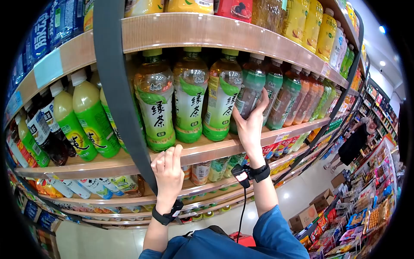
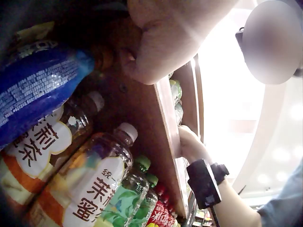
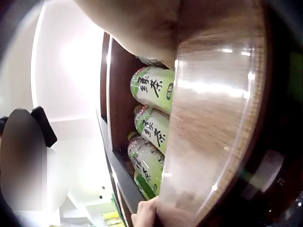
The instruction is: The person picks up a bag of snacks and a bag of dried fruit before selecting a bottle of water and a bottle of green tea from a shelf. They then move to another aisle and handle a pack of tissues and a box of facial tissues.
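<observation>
In the head view my right hand reaches up to a dark drink bottle with a green upper label. Its thumb lies on the bottle's left side and the fingers on the right. My left hand grips the wooden shelf edge, fingers curled at the front lip. Just above it stand green tea bottles in a row, upright. From the left wrist, the same left hand shows at the shelf's underside, over bottles on the lower tier. Part of the right hand crosses the top of the right wrist view.
A dark upright post divides the shelving left of the green tea. Yellow-green bottles stand beyond it. Orange-toned bottles continue rightward. Behind on the right are cardboard boxes, a snack display and a person in dark clothes.
</observation>
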A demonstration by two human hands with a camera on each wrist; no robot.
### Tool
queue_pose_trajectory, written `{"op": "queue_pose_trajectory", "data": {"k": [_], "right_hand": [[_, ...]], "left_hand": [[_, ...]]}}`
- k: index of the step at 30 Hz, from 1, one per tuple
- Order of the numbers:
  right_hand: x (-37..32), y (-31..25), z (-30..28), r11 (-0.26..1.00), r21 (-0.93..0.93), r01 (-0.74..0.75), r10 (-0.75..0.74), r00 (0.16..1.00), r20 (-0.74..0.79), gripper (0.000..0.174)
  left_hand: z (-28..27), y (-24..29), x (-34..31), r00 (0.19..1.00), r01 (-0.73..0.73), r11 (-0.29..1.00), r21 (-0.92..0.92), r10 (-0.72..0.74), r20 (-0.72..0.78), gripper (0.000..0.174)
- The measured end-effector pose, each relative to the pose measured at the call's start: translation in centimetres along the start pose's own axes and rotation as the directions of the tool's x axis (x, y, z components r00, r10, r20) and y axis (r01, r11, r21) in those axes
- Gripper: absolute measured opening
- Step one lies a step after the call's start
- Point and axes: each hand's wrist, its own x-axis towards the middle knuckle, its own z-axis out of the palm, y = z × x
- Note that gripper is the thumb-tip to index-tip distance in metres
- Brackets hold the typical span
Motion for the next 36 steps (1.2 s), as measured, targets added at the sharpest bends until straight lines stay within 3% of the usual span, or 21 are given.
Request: {"op": "queue_pose_trajectory", "data": {"k": [3,7,8,11,12,13,15,19,21,23,26,29,34,36], "right_hand": [[-0.1,0.3,-0.3,0.993,-0.110,0.035,-0.030,0.998,0.051,0.082],[-1.3,0.7,-2.1,0.994,-0.103,-0.029,0.051,0.975,0.217,0.083],[-1.5,0.7,-2.6,0.990,-0.128,0.059,-0.031,0.977,0.209,0.078],[-1.8,-0.5,-3.7,0.985,-0.158,-0.067,0.097,0.977,0.189,0.068],[-1.7,-0.1,-4.1,0.978,-0.205,-0.024,0.048,0.992,0.116,0.051],[-1.5,-0.2,-4.5,0.986,-0.130,-0.106,0.114,0.992,0.055,0.040],[-1.0,0.3,-5.5,0.967,-0.254,-0.014,-0.029,0.986,-0.164,0.034],[-0.2,1.2,-5.9,0.800,-0.600,0.006,-0.107,0.985,-0.132,0.047],[-0.2,1.3,-5.3,0.771,-0.635,-0.034,-0.052,0.992,-0.115,0.058],[0.0,1.9,-4.9,0.771,-0.637,-0.022,-0.062,0.992,-0.109,0.059],[0.4,3.0,-4.5,0.723,-0.685,-0.084,0.045,0.996,-0.074,0.060],[0.7,4.5,-4.6,0.797,-0.599,-0.072,0.078,0.997,-0.016,0.060],[0.9,3.0,-4.7,0.904,-0.415,-0.102,0.085,0.995,-0.060,0.037],[0.7,2.7,-4.8,0.904,-0.411,-0.115,0.093,0.993,-0.073,0.035]], "left_hand": [[-0.1,0.0,0.0,1.000,0.016,1.000,-0.027,-0.015,0.018,0.061],[-0.1,0.0,-0.2,1.000,0.018,1.000,-0.013,-0.018,0.025,0.062],[0.0,0.0,-0.1,1.000,0.019,1.000,-0.009,-0.019,0.021,0.062],[-0.1,0.1,-0.1,0.999,0.027,1.000,-0.003,-0.027,0.017,0.060],[-0.1,0.1,-0.1,0.999,0.028,1.000,-0.001,-0.028,0.018,0.060],[-0.1,0.1,0.0,0.999,0.028,1.000,0.001,-0.028,0.017,0.059],[0.0,0.1,0.1,1.000,0.026,1.000,0.011,-0.026,0.007,0.057],[-0.2,0.3,0.0,0.999,0.042,0.999,-0.009,-0.042,0.014,0.057],[-0.2,0.2,0.1,0.999,0.042,0.999,-0.020,-0.041,0.022,0.057],[-0.1,0.1,0.0,0.999,0.035,0.999,-0.025,-0.034,0.020,0.058],[-0.2,0.1,0.1,0.999,0.028,0.999,-0.015,-0.028,0.019,0.059],[0.0,0.0,-0.1,1.000,0.019,1.000,-0.007,-0.019,0.015,0.060],[0.1,0.0,-0.2,0.999,0.029,0.999,-0.022,-0.029,0.026,0.062],[0.2,-0.1,-0.3,1.000,0.022,1.000,-0.012,-0.022,0.017,0.062]]}}
